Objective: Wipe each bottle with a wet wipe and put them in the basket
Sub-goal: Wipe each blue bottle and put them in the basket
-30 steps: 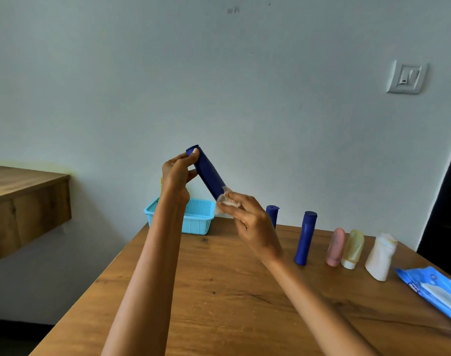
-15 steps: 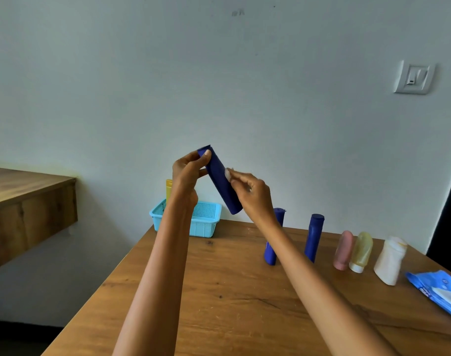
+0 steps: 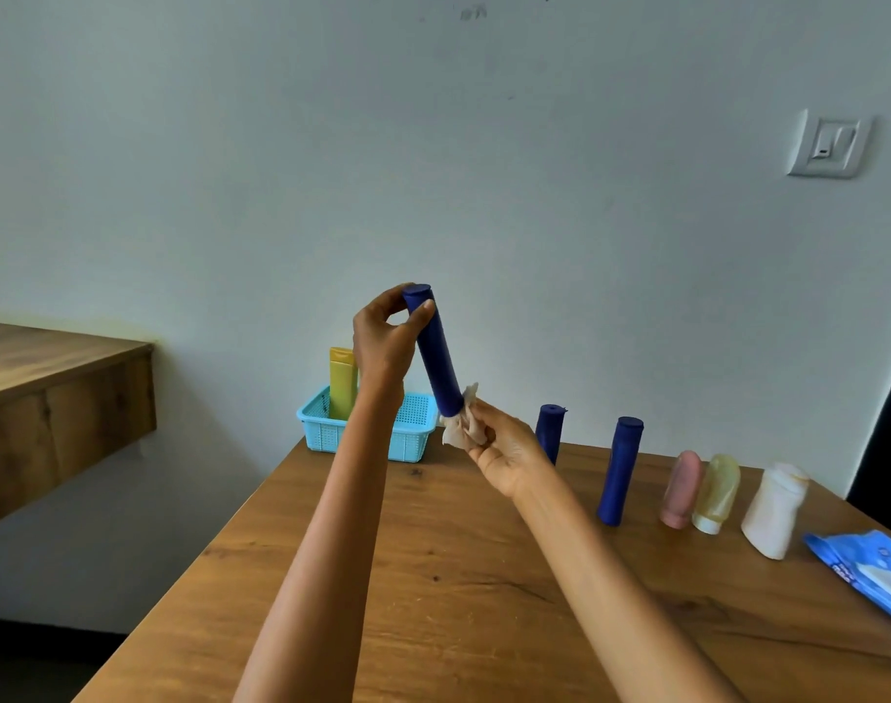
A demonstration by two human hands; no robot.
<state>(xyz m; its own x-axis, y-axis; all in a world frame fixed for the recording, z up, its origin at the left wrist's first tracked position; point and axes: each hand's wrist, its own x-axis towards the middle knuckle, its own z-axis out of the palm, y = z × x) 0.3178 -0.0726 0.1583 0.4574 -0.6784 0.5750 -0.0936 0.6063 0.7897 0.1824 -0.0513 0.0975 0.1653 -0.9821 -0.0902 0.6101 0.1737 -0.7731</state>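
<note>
While you look down across the wooden table point(image 3: 433, 626), a pale wall point(image 3: 433, 144) fills everything behind it, with a light switch point(image 3: 828, 144) at two o'clock and a wooden shelf point(image 3: 52, 398) jutting in at nine o'clock. Against the wall at the table's far edge sits your light blue basket point(image 3: 413, 441), with a yellow tube point(image 3: 343, 380) standing upright inside it. At four o'clock lies the blue wipes pack point(image 3: 869, 575), cut off by the frame edge. Along the far right side stand a white bottle point(image 3: 773, 515), two dark blue bottles point(image 3: 620, 471) point(image 3: 551, 428), a yellowish bottle point(image 3: 716, 494) and a pink bottle point(image 3: 680, 489). Your left hand point(image 3: 382, 342) pinches the top of the tilted blue bottle point(image 3: 435, 357), held in the air before the basket. Your right hand point(image 3: 504, 443) grips a crumpled wet wipe point(image 3: 461, 423) at the bottle's lower end.
</note>
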